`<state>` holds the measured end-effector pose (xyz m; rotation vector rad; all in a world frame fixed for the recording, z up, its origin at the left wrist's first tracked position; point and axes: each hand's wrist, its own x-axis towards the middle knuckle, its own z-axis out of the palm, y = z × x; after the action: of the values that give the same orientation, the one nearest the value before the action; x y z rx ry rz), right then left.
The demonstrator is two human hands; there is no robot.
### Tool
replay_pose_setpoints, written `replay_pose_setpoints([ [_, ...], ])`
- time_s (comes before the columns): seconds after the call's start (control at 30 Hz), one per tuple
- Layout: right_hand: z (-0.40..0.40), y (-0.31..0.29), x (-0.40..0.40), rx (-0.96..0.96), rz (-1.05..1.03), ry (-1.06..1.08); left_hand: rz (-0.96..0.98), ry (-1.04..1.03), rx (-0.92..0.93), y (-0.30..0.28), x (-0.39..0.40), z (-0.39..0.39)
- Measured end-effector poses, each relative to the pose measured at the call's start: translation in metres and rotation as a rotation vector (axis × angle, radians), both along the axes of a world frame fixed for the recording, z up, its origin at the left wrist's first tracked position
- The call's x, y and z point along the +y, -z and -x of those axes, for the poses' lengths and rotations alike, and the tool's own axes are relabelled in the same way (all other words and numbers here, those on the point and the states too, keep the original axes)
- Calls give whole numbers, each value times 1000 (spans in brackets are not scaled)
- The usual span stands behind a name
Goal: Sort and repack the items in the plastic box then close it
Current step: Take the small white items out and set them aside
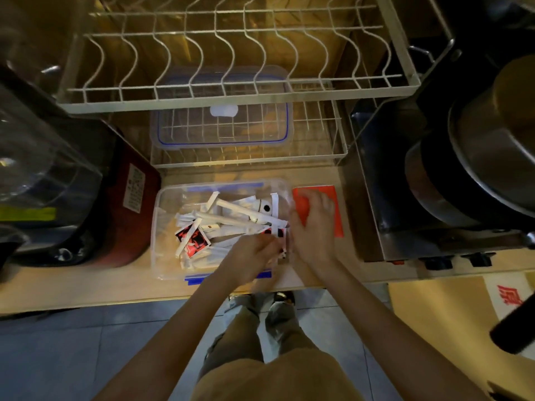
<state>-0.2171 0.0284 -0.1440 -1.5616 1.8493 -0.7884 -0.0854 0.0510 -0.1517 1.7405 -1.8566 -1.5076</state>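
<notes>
A clear plastic box (pixel 162 227) with blue clips stands on the wooden counter. It holds several white paper-wrapped sticks (pixel 228 217) and red-and-black sachets (pixel 194 238). My left hand (pixel 254 256) is inside the box at its near right corner, fingers closed around red-and-black sachets there. My right hand (pixel 314 227) hangs over the box's right rim, fingers spread, partly covering an orange-red packet (pixel 333 198) that lies on the counter right of the box. The box's clear lid (pixel 223 134) with a blue seal rests on the lower wire rack behind. Both hands are motion-blurred.
A white wire dish rack (pixel 231 94) overhangs the back of the counter. A dark red appliance (pixel 127 215) stands left of the box. A steel stove with stacked pots (pixel 477 175) fills the right. The counter edge (pixel 115 299) runs below the box.
</notes>
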Motion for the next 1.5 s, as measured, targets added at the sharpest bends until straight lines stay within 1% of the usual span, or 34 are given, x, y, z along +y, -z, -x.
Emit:
replay_pose_setpoints([
  [0.07, -12, -1, -7, -69, 15, -116, 101, -102, -28, -3, -6, -19],
  [0.13, -25, 7, -16, -28, 6, -228, 203, -233, -106, 0, -12, -42],
  [0.2, -37, 19, -27, 62, -22, -308, 315, -342, -217, 8, -18, -65],
  [0.3, -49, 38, -39, 276, -49, -335, 370, -495, -333, 18, -30, -91],
  [0.37, -53, 47, -42, 395, -90, -347, 366, -526, -349, 23, -36, -99],
  [0.43, -56, 55, -43, 479, -205, -383, 326, -486, -382, 29, -41, -102],
  [0.5, -58, 59, -43, 444, -293, -365, 254, -440, -422, 35, -47, -103],
  [0.53, -58, 62, -43, 401, -300, -341, 228, -418, -429, 38, -49, -104],
  [0.67, -57, 67, -40, 294, -333, -295, 118, -330, -387, 39, -53, -104],
  [0.77, -54, 67, -40, 249, -349, -294, 41, -264, -366, 39, -52, -105],
  [0.83, -53, 66, -40, 238, -354, -290, 17, -272, -313, 37, -53, -103],
  [0.9, -53, 64, -40, 274, -341, -298, 13, -285, -291, 36, -54, -100],
  [1.0, -55, 65, -38, 377, -320, -327, 33, -224, -331, 33, -58, -94],
  [1.07, -56, 66, -36, 389, -299, -328, 61, -197, -345, 33, -60, -93],
  [1.17, -54, 64, -37, 301, -326, -309, 65, -226, -316, 28, -61, -88],
  [1.23, -51, 59, -38, 236, -328, -305, 60, -246, -242, 24, -63, -83],
  [1.37, -46, 41, -34, 146, -203, -295, 48, -262, -196, 18, -64, -78],
  [1.43, -43, 30, -30, 84, -147, -285, 71, -289, -227, 14, -63, -79],
  [1.5, -38, 19, -28, -22, -120, -229, 142, -252, -322, 7, -64, -82],
])
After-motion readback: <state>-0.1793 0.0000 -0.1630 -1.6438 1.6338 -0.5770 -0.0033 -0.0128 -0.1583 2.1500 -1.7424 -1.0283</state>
